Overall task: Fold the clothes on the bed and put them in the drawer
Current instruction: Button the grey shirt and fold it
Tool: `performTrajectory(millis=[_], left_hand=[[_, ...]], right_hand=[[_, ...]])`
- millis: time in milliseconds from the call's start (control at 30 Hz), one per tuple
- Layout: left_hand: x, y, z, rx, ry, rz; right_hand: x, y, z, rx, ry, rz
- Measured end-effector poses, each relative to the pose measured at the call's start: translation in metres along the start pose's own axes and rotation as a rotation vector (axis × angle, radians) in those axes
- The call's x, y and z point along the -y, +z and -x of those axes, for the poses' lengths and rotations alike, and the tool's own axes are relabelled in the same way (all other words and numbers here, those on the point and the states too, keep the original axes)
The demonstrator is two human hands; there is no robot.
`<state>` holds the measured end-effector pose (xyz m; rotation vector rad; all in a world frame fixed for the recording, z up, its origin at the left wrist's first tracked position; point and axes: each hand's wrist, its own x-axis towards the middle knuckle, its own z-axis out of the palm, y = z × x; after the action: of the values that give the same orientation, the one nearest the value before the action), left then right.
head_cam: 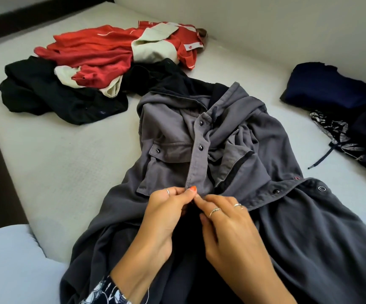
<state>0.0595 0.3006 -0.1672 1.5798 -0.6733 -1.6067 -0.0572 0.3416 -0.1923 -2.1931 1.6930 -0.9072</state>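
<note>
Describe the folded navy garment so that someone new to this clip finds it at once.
Start from the white mattress and go to its far right edge, near the wall. The folded navy-blue garment lies there, above a black-and-white patterned cloth. Unlike the rumpled grey snap-button jacket mid-bed, it is plain, dark blue and neatly squared.

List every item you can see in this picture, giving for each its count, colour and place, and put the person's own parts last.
grey jacket: one, grey with dark snaps, spread on the middle of the bed.
red and cream garment: one heap, far left of the bed.
black clothes: one heap, left, partly under the red one.
navy clothes: one folded pile, far right.
patterned garment: one, black and white, right, beside the navy pile.
bed: one, white mattress.
wall: white, behind the bed.
left hand: one, pinches the jacket's front edge.
right hand: one, pinches the same edge.
</note>
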Motion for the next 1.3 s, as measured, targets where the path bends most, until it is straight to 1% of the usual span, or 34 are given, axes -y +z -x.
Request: performTrajectory(millis=[67, 167, 233, 300, 400, 533, 633, 700, 767, 833, 900, 1000, 1067, 1200, 1300], left_hand=[[0.0, 0.0, -0.004, -0.019, 0.117, -0.127], [-0.005, 0.004, -0.01, -0.077, 0.326, -0.326], [-0.015, 0.008, -0.013, -0.116, 0.434, -0.461], [-0.028, 0.015, -0.012, -0.143, 0.526, -0.549], [-0.053, 0.026, -0.017, -0.164, 0.649, -0.548], [-0.103, 0.047, -0.024, -0.076, 0.758, -0.334], [-0.139, 0.063, -0.034, -0.035, 0.742, -0.272], [-0.153, 0.07, -0.049, -0.036, 0.76, -0.289], [-0.156, 0.076, -0.067, -0.015, 0.727, -0.357], [-0.148, 0.081, -0.085, -0.008, 0.65, -0.438], [-0.132, 0.081, -0.1, 0.001, 0.578, -0.509], [-0.109, 0.073, -0.105, 0.135, 0.474, -0.542], [-0.099, 0.063, -0.102, 0.21, 0.44, -0.546], [-0.08, 0.04, -0.091, 0.244, 0.412, -0.509], [-0.059, 0.018, -0.086, 0.169, 0.408, -0.541]], right_hand=[[-0.009, -0.012, -0.004, 0.046, 0.048, 0.043], [-0.026, -0.023, -0.007, 0.149, 0.094, 0.279], [-0.037, -0.028, -0.008, 0.163, 0.084, 0.372], [-0.043, -0.035, -0.013, 0.155, 0.08, 0.384], [-0.045, -0.053, -0.029, 0.099, 0.077, 0.36], [-0.049, -0.083, -0.057, 0.011, 0.067, 0.276], [-0.051, -0.103, -0.07, 0.0, 0.133, 0.12], [-0.052, -0.112, -0.073, -0.059, 0.163, -0.056], [-0.052, -0.11, -0.074, -0.082, 0.198, -0.188], [-0.058, -0.097, -0.073, -0.038, 0.246, -0.247], [-0.066, -0.077, -0.069, 0.044, 0.308, -0.308], [-0.075, -0.057, -0.065, 0.152, 0.341, -0.386], [-0.077, -0.052, -0.063, 0.208, 0.381, -0.453], [-0.081, -0.046, -0.062, 0.212, 0.445, -0.507], [-0.083, -0.044, -0.058, 0.184, 0.54, -0.594]])
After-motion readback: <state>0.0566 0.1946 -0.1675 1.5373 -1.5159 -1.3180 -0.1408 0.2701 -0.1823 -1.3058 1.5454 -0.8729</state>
